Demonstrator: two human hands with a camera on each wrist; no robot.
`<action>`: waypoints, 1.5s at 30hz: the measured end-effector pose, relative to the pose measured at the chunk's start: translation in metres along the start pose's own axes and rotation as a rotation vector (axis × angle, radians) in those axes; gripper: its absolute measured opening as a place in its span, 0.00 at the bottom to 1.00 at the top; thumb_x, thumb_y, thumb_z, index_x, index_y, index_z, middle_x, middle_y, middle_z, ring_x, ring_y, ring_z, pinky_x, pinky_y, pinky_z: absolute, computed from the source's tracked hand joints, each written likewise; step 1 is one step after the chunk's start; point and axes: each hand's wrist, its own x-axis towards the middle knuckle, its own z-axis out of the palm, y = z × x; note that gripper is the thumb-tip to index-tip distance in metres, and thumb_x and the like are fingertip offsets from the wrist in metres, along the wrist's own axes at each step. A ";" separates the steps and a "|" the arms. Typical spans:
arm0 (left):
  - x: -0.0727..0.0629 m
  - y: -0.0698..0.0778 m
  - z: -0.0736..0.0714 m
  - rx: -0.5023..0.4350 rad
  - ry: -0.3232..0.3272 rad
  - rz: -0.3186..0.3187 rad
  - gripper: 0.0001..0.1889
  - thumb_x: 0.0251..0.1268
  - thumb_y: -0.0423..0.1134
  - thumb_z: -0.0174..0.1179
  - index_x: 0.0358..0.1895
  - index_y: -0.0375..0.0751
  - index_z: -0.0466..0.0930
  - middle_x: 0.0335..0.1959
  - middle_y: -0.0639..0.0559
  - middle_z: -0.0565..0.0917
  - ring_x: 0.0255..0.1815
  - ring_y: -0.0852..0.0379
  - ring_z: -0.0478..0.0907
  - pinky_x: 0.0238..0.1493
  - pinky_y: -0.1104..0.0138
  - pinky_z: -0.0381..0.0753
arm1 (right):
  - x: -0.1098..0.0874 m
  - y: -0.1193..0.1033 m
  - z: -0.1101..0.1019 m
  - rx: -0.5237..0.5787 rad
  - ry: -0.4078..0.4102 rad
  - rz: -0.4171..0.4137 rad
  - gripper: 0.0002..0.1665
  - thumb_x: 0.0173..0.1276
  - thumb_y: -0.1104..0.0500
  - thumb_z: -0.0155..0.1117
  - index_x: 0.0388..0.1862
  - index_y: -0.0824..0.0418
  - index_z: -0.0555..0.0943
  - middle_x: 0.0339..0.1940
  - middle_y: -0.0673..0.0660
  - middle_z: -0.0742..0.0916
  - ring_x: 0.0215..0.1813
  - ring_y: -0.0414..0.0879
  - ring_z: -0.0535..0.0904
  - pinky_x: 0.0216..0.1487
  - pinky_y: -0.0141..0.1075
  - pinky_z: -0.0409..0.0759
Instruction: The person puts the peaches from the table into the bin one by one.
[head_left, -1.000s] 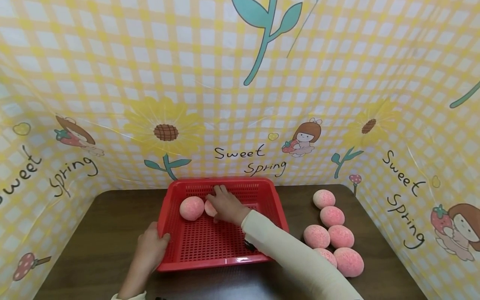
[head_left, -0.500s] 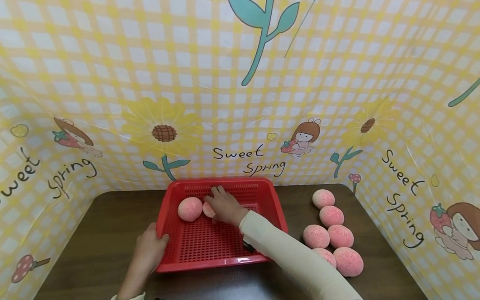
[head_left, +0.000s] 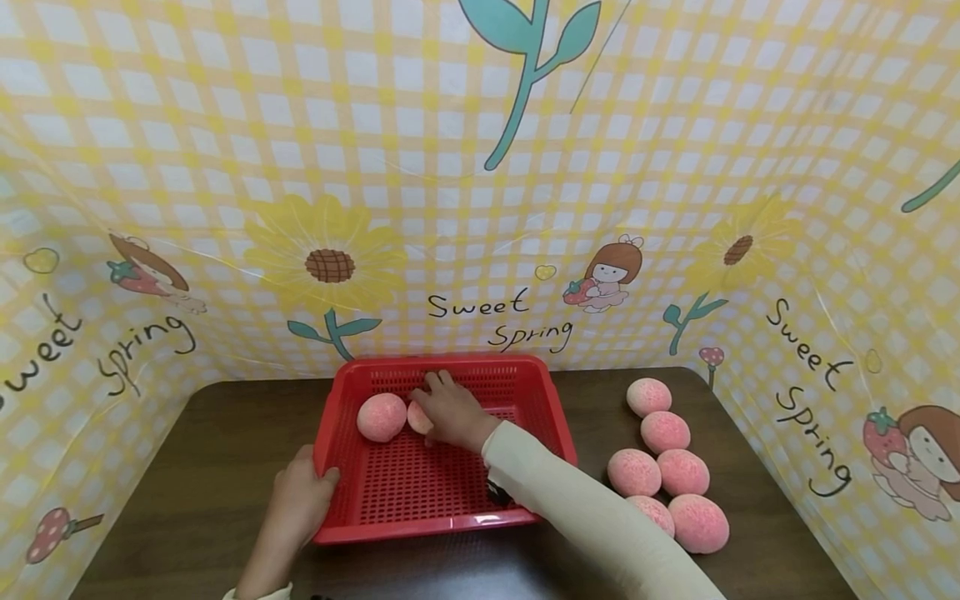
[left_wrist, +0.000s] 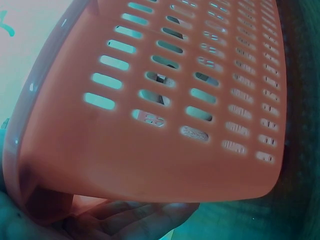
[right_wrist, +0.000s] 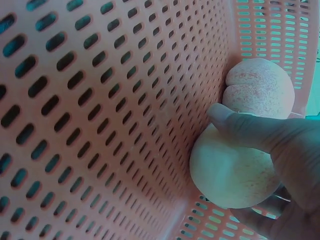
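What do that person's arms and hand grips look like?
On the right there's a long, plain, cream-coloured fabric sleeve. A small black object sits near its wrist end, too small to name. On the left, just the edge of a cream-coloured fabric cuff shows. The left-hand grip and right-hand grip wear no gloves.

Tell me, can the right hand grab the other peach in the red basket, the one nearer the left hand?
Probably, if it lets go first: the right hand is gripping one peach. The other peach sits just beside that one in the red basket, and nothing covers it from above.
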 end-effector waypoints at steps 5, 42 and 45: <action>-0.001 0.001 0.000 -0.006 0.004 0.002 0.21 0.70 0.32 0.55 0.60 0.20 0.69 0.43 0.26 0.85 0.40 0.39 0.86 0.35 0.53 0.83 | -0.001 0.001 0.001 0.026 0.017 -0.002 0.41 0.58 0.44 0.80 0.69 0.50 0.76 0.64 0.55 0.75 0.62 0.48 0.68 0.55 0.37 0.82; -0.002 0.000 -0.003 -0.022 -0.008 -0.013 0.23 0.71 0.32 0.53 0.63 0.19 0.67 0.45 0.26 0.85 0.42 0.38 0.86 0.37 0.52 0.84 | -0.052 0.090 -0.067 0.266 -0.045 0.102 0.40 0.69 0.42 0.69 0.75 0.56 0.71 0.74 0.62 0.72 0.70 0.55 0.73 0.64 0.50 0.78; -0.001 0.000 -0.002 -0.018 -0.008 -0.007 0.23 0.71 0.33 0.54 0.63 0.19 0.68 0.46 0.26 0.85 0.42 0.38 0.85 0.38 0.52 0.84 | -0.066 0.119 -0.069 0.261 -0.012 0.135 0.36 0.73 0.44 0.66 0.74 0.58 0.72 0.74 0.63 0.72 0.72 0.58 0.71 0.67 0.53 0.76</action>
